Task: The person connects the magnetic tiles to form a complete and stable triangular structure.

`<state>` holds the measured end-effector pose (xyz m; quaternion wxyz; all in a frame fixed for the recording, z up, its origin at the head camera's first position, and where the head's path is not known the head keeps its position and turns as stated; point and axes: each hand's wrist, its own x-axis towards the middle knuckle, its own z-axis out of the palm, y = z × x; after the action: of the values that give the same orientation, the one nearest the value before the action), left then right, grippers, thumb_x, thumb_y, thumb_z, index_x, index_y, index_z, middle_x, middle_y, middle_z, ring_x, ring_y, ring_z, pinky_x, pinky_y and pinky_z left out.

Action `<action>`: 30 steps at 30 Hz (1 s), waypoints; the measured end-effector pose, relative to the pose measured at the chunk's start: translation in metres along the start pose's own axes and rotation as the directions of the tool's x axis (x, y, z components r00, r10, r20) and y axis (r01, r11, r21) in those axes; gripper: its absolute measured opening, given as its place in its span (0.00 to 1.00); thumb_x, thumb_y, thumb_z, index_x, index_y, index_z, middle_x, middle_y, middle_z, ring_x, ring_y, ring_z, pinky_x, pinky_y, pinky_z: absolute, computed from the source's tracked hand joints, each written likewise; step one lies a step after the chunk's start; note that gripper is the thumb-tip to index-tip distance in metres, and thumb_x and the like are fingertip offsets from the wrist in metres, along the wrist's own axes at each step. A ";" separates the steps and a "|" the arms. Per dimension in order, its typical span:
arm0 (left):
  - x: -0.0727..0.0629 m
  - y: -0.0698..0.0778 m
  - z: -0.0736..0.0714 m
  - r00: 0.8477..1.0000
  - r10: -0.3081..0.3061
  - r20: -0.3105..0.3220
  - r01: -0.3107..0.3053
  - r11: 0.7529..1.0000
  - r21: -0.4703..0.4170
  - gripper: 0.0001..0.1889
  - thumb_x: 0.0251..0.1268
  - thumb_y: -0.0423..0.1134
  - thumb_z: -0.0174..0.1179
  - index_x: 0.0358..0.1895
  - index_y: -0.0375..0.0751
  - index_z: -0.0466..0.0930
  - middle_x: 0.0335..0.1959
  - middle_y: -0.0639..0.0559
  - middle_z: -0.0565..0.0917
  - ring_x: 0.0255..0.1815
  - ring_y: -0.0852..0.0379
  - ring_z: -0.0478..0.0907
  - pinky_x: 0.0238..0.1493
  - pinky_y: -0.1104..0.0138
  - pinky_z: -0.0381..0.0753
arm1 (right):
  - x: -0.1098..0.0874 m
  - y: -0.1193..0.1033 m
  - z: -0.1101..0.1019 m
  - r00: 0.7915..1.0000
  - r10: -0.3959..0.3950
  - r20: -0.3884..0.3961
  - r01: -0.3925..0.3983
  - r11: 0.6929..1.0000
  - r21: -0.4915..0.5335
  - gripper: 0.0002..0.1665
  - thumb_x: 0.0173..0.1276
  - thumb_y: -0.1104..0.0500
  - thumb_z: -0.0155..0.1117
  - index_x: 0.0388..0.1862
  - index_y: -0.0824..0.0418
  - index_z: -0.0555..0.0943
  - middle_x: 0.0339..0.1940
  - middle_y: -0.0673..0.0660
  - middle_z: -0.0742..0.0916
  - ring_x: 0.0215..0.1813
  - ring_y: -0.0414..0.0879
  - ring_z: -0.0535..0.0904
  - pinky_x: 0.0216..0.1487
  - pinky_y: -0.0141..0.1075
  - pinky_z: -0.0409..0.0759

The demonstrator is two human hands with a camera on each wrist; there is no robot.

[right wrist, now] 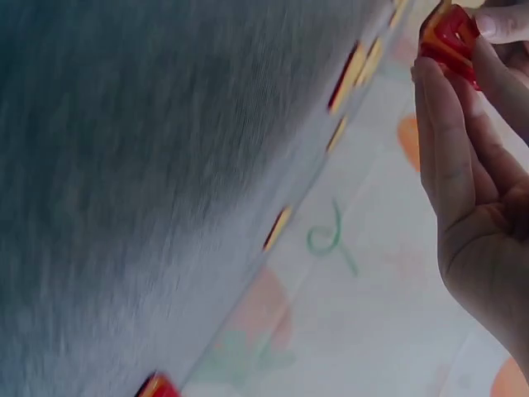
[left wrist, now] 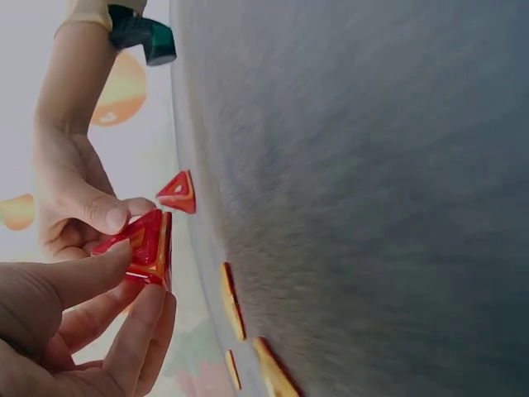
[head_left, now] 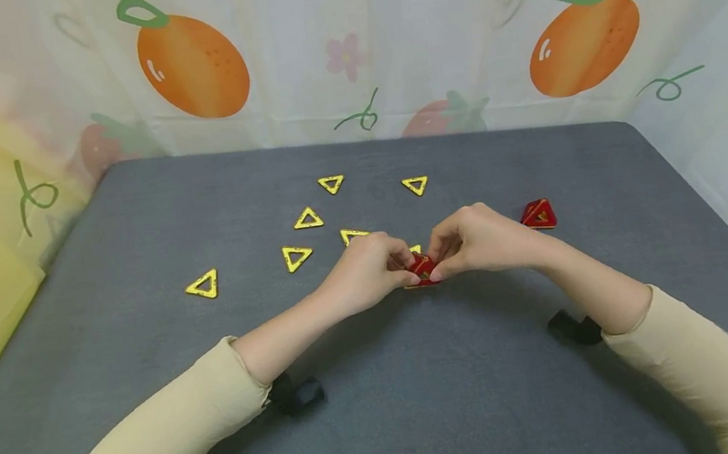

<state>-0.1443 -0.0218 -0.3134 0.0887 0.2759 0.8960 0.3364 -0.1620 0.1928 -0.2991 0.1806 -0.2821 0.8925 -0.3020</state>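
Note:
Between both hands is a red triangular piece point(head_left: 422, 267) with sloping sides and gold edges, seen closer in the left wrist view as a red block of joined triangles point(left wrist: 149, 246). My left hand point(head_left: 369, 268) pinches its left side with thumb and fingers. From the other side my right hand point(head_left: 479, 241) pinches it too, thumb nearest the head camera. In the right wrist view, fingers of both hands meet around the red piece point(right wrist: 450, 37). Part of it is hidden by the fingers, so how its faces join cannot be told.
Several yellow triangle frames, such as one at the far left point(head_left: 204, 285) and one at the back point(head_left: 416, 185), lie flat on the dark grey table point(head_left: 388, 408). Another red pyramid-like piece point(head_left: 539, 215) sits beyond my right wrist. A fruit-patterned curtain point(head_left: 287, 61) hangs behind.

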 end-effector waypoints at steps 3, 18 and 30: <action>0.018 0.007 0.001 1.000 -0.026 -0.016 0.026 1.000 -0.012 0.04 0.59 0.37 0.71 0.32 0.41 0.86 0.31 0.50 0.89 0.29 0.60 0.77 0.28 0.74 0.71 | -0.001 0.009 -0.013 0.997 0.051 -0.055 -0.051 0.999 -0.013 0.07 0.57 0.53 0.77 0.32 0.50 0.87 0.29 0.47 0.91 0.34 0.38 0.87 0.36 0.34 0.82; 0.098 0.040 0.030 0.985 -0.121 -0.121 0.116 0.992 -0.050 0.05 0.65 0.37 0.66 0.40 0.41 0.86 0.39 0.50 0.89 0.38 0.56 0.84 0.30 0.74 0.77 | -0.017 0.050 -0.068 0.934 0.297 -0.197 -0.312 0.949 -0.052 0.14 0.58 0.47 0.76 0.37 0.53 0.86 0.36 0.50 0.91 0.39 0.44 0.83 0.37 0.38 0.77; 0.128 0.047 0.063 0.970 -0.195 -0.146 0.195 0.981 -0.015 0.06 0.66 0.35 0.63 0.44 0.44 0.86 0.41 0.53 0.89 0.41 0.58 0.84 0.36 0.72 0.79 | -0.018 0.075 -0.079 0.929 0.326 -0.173 -0.347 0.931 -0.110 0.10 0.60 0.56 0.73 0.38 0.59 0.85 0.34 0.54 0.91 0.34 0.48 0.85 0.35 0.39 0.77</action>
<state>-0.2090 0.1133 -0.3276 0.0555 0.1610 0.9228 0.3456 -0.2160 0.2874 -0.2849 0.1411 -0.1124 0.9576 -0.2245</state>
